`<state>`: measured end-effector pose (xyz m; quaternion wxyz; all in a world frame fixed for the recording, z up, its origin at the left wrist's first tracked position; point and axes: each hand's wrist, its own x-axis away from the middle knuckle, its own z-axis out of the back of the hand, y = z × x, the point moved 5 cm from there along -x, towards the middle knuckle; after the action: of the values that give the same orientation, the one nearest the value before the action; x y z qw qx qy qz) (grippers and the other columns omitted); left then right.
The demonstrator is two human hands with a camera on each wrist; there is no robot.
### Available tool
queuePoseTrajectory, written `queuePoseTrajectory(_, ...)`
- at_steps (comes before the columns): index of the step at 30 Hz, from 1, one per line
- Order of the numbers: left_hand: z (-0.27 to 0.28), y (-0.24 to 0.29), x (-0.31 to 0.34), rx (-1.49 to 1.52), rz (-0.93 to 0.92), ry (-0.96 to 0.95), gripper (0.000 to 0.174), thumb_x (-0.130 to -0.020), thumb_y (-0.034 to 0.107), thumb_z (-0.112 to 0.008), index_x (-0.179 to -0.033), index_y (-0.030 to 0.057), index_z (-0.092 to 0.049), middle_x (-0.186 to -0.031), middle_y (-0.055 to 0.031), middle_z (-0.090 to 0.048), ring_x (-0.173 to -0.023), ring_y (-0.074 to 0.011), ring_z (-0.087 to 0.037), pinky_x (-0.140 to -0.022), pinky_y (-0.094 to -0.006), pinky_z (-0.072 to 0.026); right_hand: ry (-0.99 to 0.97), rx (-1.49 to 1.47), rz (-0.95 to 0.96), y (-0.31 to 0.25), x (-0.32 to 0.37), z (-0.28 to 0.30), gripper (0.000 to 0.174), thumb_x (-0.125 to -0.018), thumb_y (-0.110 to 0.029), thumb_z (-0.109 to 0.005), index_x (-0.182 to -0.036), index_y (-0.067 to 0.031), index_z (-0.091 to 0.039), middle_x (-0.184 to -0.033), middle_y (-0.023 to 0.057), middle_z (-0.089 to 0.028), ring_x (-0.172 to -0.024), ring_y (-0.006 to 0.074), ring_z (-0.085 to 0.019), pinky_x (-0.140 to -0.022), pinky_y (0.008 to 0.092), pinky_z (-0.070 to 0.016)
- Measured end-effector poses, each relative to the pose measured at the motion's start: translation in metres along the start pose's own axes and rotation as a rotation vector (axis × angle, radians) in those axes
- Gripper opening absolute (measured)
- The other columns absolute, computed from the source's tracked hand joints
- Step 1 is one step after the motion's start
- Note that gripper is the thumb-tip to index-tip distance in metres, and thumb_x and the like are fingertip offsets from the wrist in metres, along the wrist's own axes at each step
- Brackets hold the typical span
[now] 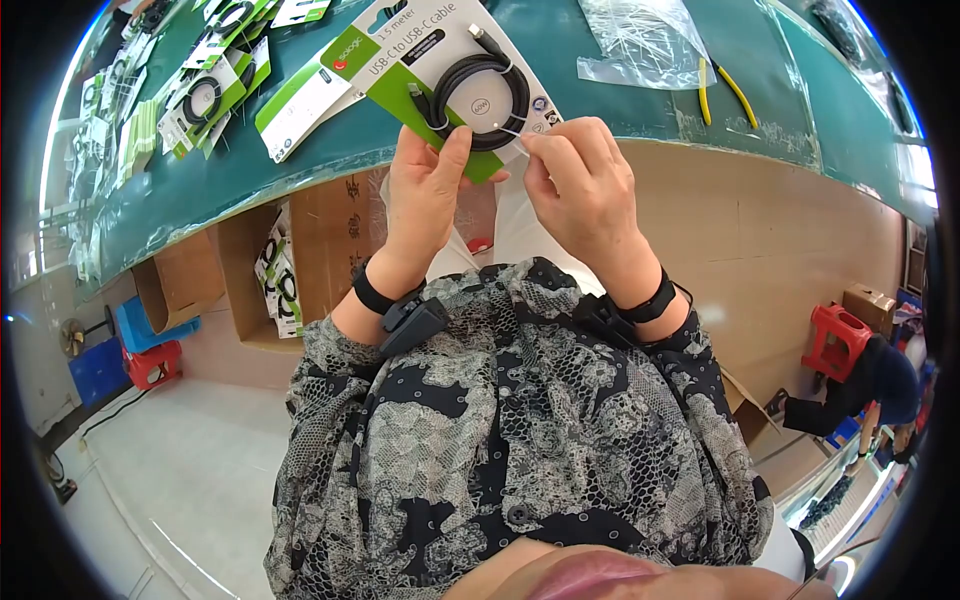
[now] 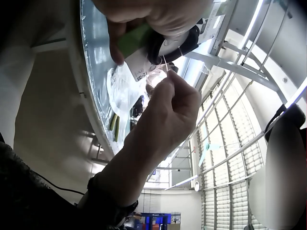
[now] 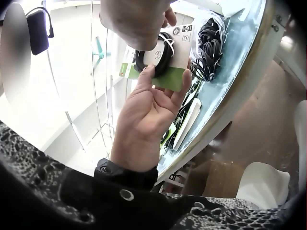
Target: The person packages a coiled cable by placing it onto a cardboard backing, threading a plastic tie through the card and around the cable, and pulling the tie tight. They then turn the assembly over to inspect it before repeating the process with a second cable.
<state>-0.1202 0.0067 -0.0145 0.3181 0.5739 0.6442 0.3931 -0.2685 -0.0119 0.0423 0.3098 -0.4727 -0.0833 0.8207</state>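
A green and white USB-C cable card with a coiled black cable on it is held up over the table's edge. The left hand grips its lower corner, thumb on the front by the coil; the right wrist view shows this hand with its fingers behind the card. At the coil's lower right, the right hand pinches the end of a thin white tie between thumb and forefinger. In the left wrist view the right hand pulls that tie out from the coil.
Packaged cables lie heaped on the green table at left, beside a stack of cards. A bag of white ties and yellow-handled pliers lie right. Below stands a carton holding packaged cables.
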Motion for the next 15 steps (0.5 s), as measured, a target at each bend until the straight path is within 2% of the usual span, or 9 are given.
queuePoseTrajectory(3, -0.001, 0.004, 0.001, -0.124, -0.128, 0.001, 0.026, -0.096, 0.007, -0.048, -0.12, 0.003, -0.041, -0.111, -0.0071, -0.057, -0.093, -0.0158, -0.063, -0.07, -0.0319, -0.0593, -0.03, 0.057, 0.018, -0.002, -0.004, -0.003, 0.025, -0.064, 0.009, -0.064, -0.085, -0.0033, -0.06, -0.079, 0.0076, -0.052, -0.071, 0.0252, -0.055, -0.062, 0.0324, -0.0477)
queuePoseTrajectory(7, -0.003, 0.006, 0.003, -0.2, -0.155, 0.035, 0.024, -0.094, 0.005, -0.049, -0.117, 0.0015, -0.042, -0.109, -0.0066, -0.058, -0.091, -0.0131, -0.062, -0.069, -0.0292, -0.0588, -0.043, 0.091, 0.041, -0.002, -0.006, -0.007, 0.023, -0.065, 0.008, -0.065, -0.085, -0.0031, -0.06, -0.078, 0.0077, -0.051, -0.072, 0.0249, -0.055, -0.063, 0.0331, -0.0474)
queuePoseTrajectory(15, -0.001, 0.005, 0.002, -0.17, -0.164, 0.042, 0.024, -0.094, 0.004, -0.051, -0.117, 0.0018, -0.044, -0.107, -0.0057, -0.059, -0.089, -0.0119, -0.062, -0.067, -0.0275, -0.0583, -0.107, 0.124, 0.043, -0.003, -0.005, -0.012, 0.022, -0.066, 0.007, -0.064, -0.085, -0.0027, -0.059, -0.078, 0.0077, -0.051, -0.072, 0.0247, -0.054, -0.064, 0.034, -0.0473)
